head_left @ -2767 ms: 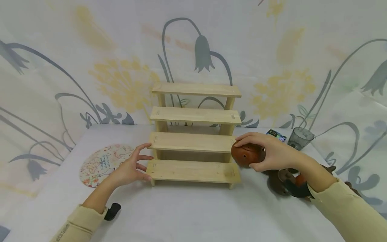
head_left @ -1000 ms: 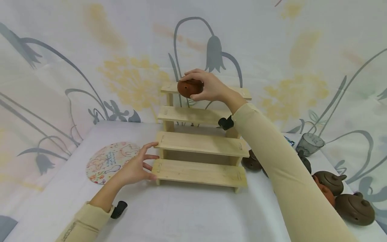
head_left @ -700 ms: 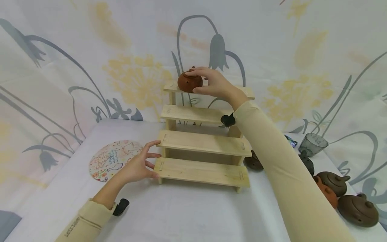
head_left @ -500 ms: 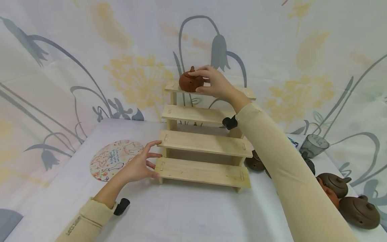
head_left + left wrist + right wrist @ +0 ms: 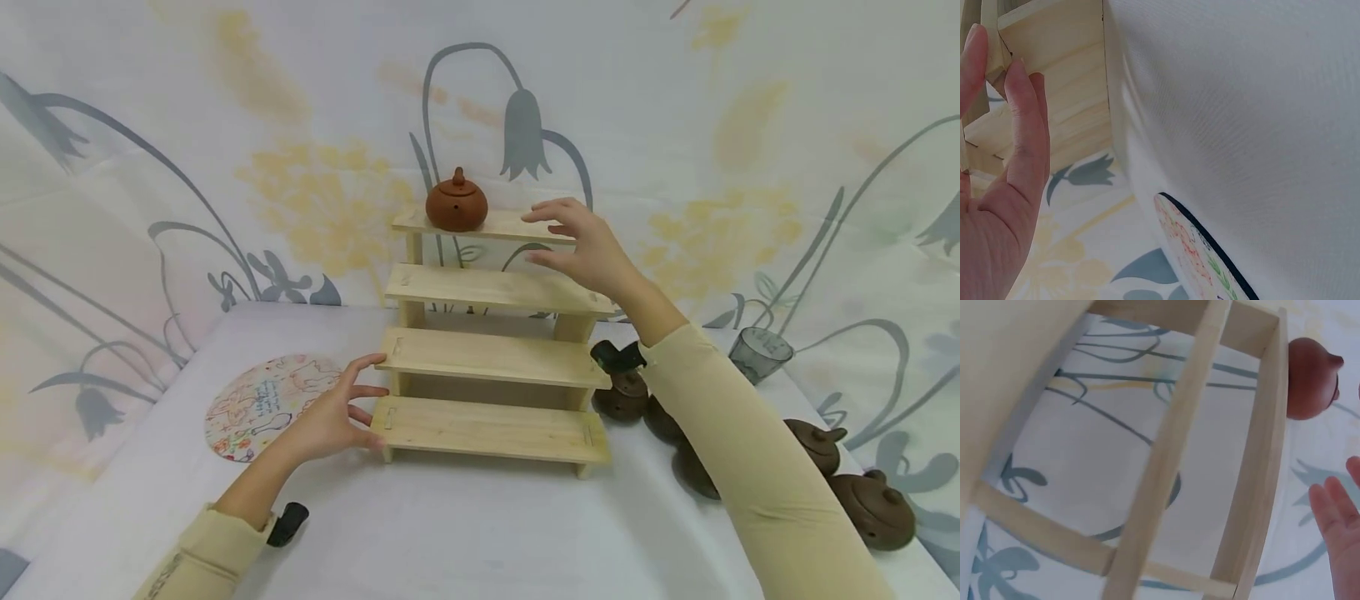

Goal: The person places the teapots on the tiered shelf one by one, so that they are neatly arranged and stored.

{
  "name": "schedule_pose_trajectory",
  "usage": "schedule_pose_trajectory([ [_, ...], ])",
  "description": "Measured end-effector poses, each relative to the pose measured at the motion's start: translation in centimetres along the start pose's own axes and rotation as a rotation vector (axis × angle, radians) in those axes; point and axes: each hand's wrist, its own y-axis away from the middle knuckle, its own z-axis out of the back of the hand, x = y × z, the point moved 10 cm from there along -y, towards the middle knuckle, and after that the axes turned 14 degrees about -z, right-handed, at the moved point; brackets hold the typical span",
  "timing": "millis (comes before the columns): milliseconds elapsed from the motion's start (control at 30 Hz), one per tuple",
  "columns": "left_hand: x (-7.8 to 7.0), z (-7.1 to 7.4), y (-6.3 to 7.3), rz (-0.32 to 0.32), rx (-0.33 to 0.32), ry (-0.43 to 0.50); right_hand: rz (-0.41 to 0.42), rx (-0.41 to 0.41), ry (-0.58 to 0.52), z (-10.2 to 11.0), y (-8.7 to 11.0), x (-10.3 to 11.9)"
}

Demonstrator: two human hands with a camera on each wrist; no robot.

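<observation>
A reddish-brown clay teapot (image 5: 457, 202) stands upright near the left end of the top board of a stepped wooden shelf (image 5: 495, 357). My right hand (image 5: 581, 246) is to the teapot's right, apart from it, with fingers spread and nothing between them. In the right wrist view the teapot (image 5: 1311, 379) sits beyond the shelf's edge, and fingertips (image 5: 1335, 500) show at the right. My left hand (image 5: 330, 417) holds the shelf's left end, index finger at the second board from below and thumb at the lowest. The left wrist view shows its fingers (image 5: 1024, 119) about a board end (image 5: 996, 53).
Several dark brown teapots (image 5: 873, 510) stand on the right of the table, some partly behind my right sleeve. A grey see-through cup (image 5: 761, 354) is at the back right. A round patterned mat (image 5: 262, 400) lies left of the shelf.
My right hand has carried the reddish teapot from the table's right side to the top board, let go and drawn away to the right. The left hand stays at the shelf's end.
</observation>
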Motion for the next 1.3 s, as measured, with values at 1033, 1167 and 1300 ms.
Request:
schedule_pose_trajectory([
  [1033,-0.1,-0.2,0.2,-0.021,0.012,0.06,-0.07,-0.213,0.004,1.7,15.3,-5.6],
  [1167,-0.1,-0.2,0.1,-0.021,0.014,0.048,-0.106,-0.236,0.003,1.6,16.5,-6.7],
  [1300,-0.2,-0.1,0.1,-0.023,0.017,0.047,-0.148,-0.255,0.009,1.5,17.5,-7.3],
])
